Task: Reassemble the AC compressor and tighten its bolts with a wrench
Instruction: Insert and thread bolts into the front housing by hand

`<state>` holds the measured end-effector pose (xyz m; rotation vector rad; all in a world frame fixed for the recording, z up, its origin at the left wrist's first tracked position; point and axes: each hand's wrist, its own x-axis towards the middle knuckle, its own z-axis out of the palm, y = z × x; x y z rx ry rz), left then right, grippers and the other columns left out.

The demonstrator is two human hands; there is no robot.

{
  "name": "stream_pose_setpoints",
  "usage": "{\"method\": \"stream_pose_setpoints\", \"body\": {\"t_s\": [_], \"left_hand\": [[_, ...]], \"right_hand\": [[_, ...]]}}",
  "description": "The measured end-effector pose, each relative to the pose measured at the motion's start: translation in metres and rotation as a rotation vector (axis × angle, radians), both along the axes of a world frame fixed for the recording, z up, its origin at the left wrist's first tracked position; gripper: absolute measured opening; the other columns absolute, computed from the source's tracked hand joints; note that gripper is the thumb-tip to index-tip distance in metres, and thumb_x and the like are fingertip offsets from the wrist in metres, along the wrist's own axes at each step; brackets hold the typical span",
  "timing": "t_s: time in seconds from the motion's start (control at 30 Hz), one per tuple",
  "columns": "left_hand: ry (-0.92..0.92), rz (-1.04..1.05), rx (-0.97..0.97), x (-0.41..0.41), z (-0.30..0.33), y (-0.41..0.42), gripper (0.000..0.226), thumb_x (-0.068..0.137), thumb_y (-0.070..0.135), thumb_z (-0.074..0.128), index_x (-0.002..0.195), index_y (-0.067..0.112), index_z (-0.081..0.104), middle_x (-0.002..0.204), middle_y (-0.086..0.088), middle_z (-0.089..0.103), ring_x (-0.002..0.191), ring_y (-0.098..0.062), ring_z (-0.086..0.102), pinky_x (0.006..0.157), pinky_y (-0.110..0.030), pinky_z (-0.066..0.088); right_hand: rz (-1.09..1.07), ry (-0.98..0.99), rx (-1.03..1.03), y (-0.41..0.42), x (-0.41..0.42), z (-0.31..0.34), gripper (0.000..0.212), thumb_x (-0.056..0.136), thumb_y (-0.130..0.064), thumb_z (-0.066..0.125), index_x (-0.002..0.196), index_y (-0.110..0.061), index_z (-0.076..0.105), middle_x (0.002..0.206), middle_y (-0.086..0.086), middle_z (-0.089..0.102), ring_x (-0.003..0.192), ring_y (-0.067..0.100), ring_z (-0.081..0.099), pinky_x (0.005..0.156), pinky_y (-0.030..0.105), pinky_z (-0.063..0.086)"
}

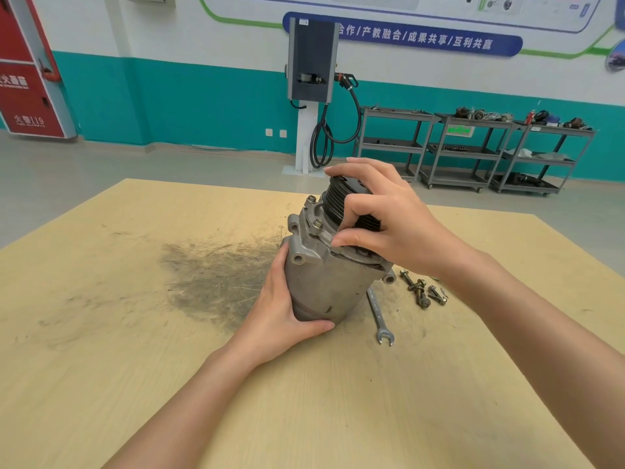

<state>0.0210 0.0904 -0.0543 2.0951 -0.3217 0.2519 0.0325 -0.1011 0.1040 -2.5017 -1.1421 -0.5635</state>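
Note:
A grey metal AC compressor (333, 282) stands on the wooden table (135, 333), tilted away from me, with a black ribbed pulley (333, 201) on top. Two bolts (317, 224) sit in its top flange. My left hand (282, 313) grips the lower body of the compressor from the left. My right hand (385, 225) is curled over the pulley, thumb and fingers wrapped around its rim. A silver open-end wrench (380, 319) lies on the table just right of the compressor. Several loose bolts (422, 292) lie beside it.
A dark greasy smear (216, 279) marks the table left of the compressor. Beyond the far table edge stand a charging post (313, 96) with a cable and grey shelf carts (473, 150) holding parts against the teal wall.

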Motion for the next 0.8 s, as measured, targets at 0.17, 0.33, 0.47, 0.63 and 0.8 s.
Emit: {"method": "stream_pose_setpoints", "body": {"t_s": [0.17, 0.33, 0.47, 0.63, 0.8], "left_hand": [[0.007, -0.01, -0.019, -0.001, 0.001, 0.0, 0.131, 0.057, 0.052, 0.087, 0.141, 0.059, -0.014, 0.16, 0.015, 0.014, 0.146, -0.001, 0.018, 0.121, -0.035, 0.025], [0.01, -0.004, -0.018, 0.0, 0.001, 0.0, 0.13, 0.053, 0.059, 0.083, 0.139, 0.062, -0.015, 0.16, 0.015, 0.014, 0.146, -0.001, 0.018, 0.121, -0.035, 0.025], [0.012, -0.004, -0.018, 0.0, 0.001, 0.0, 0.13, 0.054, 0.058, 0.084, 0.14, 0.058, -0.014, 0.16, 0.015, 0.014, 0.145, -0.001, 0.019, 0.12, -0.035, 0.026], [0.018, 0.0, -0.018, 0.0, 0.001, 0.0, 0.131, 0.055, 0.056, 0.085, 0.14, 0.059, -0.014, 0.16, 0.016, 0.015, 0.145, -0.001, 0.019, 0.121, -0.034, 0.025], [0.009, -0.003, -0.016, 0.0, 0.001, 0.0, 0.131, 0.056, 0.054, 0.086, 0.143, 0.055, -0.013, 0.16, 0.015, 0.014, 0.145, -0.002, 0.019, 0.121, -0.035, 0.025]], "right_hand": [[0.119, 0.134, -0.005, -0.01, 0.004, 0.006, 0.024, 0.084, -0.038, 0.066, 0.105, -0.027, 0.07, 0.157, -0.005, 0.027, 0.149, 0.013, 0.006, 0.118, 0.026, 0.01], [0.078, 0.122, 0.039, -0.007, 0.005, 0.004, 0.013, 0.081, -0.03, 0.073, 0.082, -0.018, 0.071, 0.151, -0.005, 0.037, 0.147, 0.013, 0.015, 0.117, 0.02, 0.013], [0.032, 0.06, 0.05, -0.002, 0.004, 0.0, 0.022, 0.08, -0.038, 0.072, 0.081, -0.016, 0.07, 0.15, -0.003, 0.04, 0.146, 0.016, 0.021, 0.117, 0.042, 0.023], [0.125, 0.167, 0.014, -0.01, 0.005, 0.008, 0.014, 0.084, -0.033, 0.068, 0.096, -0.027, 0.069, 0.157, -0.005, 0.027, 0.149, 0.01, 0.005, 0.116, 0.015, 0.005], [0.036, 0.089, 0.048, -0.002, 0.004, 0.001, 0.029, 0.08, -0.043, 0.067, 0.08, -0.013, 0.067, 0.151, -0.004, 0.039, 0.147, 0.013, 0.017, 0.118, 0.036, 0.022]]}}
